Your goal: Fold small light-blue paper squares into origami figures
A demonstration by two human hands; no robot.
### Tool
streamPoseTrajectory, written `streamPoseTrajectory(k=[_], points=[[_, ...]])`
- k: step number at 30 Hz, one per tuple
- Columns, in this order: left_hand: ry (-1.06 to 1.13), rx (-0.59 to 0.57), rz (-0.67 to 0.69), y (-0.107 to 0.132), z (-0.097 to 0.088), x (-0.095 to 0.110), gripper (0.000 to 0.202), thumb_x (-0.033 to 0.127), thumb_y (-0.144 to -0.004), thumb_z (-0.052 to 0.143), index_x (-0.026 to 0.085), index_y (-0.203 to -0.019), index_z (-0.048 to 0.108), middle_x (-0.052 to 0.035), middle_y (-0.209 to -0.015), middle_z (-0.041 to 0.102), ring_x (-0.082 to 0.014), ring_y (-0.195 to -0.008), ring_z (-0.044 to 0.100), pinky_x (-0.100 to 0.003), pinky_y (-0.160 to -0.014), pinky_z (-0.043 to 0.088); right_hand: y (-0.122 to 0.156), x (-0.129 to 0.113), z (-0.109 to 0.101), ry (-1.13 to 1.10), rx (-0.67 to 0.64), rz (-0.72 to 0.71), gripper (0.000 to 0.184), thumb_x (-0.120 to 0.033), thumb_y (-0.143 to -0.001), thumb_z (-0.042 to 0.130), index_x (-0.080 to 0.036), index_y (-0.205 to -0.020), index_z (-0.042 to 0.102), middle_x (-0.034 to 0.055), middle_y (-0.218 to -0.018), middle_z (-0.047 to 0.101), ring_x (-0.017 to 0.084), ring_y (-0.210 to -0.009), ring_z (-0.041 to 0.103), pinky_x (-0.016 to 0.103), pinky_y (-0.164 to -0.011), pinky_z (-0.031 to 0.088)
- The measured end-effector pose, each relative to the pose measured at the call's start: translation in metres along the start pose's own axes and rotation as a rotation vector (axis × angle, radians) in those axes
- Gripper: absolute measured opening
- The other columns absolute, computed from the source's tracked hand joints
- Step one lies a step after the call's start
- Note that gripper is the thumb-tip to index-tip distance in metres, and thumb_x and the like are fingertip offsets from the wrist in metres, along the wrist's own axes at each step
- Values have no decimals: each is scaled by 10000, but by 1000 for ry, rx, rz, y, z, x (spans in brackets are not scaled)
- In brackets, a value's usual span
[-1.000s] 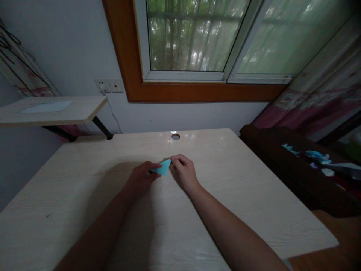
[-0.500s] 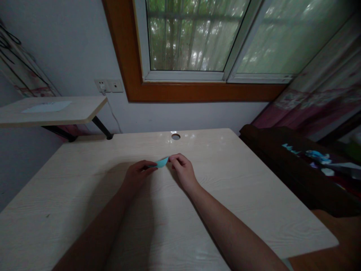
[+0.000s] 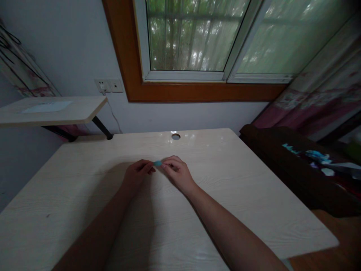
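Observation:
A small piece of light blue paper (image 3: 157, 163) sits between my two hands over the middle of a pale wooden table (image 3: 84, 188). Only a sliver of the paper shows. My left hand (image 3: 138, 174) pinches its left end with curled fingers. My right hand (image 3: 176, 171) pinches its right end, fingers bent over it. Both forearms reach in from the bottom of the view.
A round cable hole (image 3: 175, 136) lies near the table's far edge. A side shelf (image 3: 53, 109) stands at the left by a wall socket (image 3: 109, 86). Dark furniture (image 3: 296, 169) with curtains borders the table's right side. A window fills the wall ahead.
The blue paper showed as a broad triangle; it has been pressed down and folded, so only a small strip shows. My fingertips have come closer together.

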State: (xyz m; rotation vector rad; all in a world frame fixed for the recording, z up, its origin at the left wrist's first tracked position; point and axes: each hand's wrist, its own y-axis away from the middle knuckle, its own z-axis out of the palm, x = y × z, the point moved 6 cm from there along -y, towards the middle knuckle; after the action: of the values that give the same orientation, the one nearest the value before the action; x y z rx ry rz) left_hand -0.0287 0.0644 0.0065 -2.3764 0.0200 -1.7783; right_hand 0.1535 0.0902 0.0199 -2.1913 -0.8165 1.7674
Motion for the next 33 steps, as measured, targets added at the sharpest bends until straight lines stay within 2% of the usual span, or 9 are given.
streamPoseTrajectory(k=[11,20,33], points=[[-30,-16,-9,-1,1,-3,256,423,-853,610,182,-808,684,-1,-670,681,-129,-614,575,-228,-613,455,2,9,-5,-35,56,71,141,-299,-899,632,-222,-813,713,32,-828,644,170,-776,589,294,-696,445],[-57,-20,-2,-1,2,-2,252,418,-848,605,187,-783,681,-4,-671,681,-136,-613,586,-239,-619,462,3,17,-10,-76,153,160,197,-371,-894,621,-221,-790,695,26,-818,639,182,-788,596,303,-725,455],[-85,-5,-32,-2,1,-5,312,472,-839,613,179,-742,664,-6,-657,670,-138,-613,585,-239,-614,451,3,19,-11,-46,159,166,229,-383,-909,603,-211,-778,679,15,-774,595,172,-760,574,295,-718,442]])
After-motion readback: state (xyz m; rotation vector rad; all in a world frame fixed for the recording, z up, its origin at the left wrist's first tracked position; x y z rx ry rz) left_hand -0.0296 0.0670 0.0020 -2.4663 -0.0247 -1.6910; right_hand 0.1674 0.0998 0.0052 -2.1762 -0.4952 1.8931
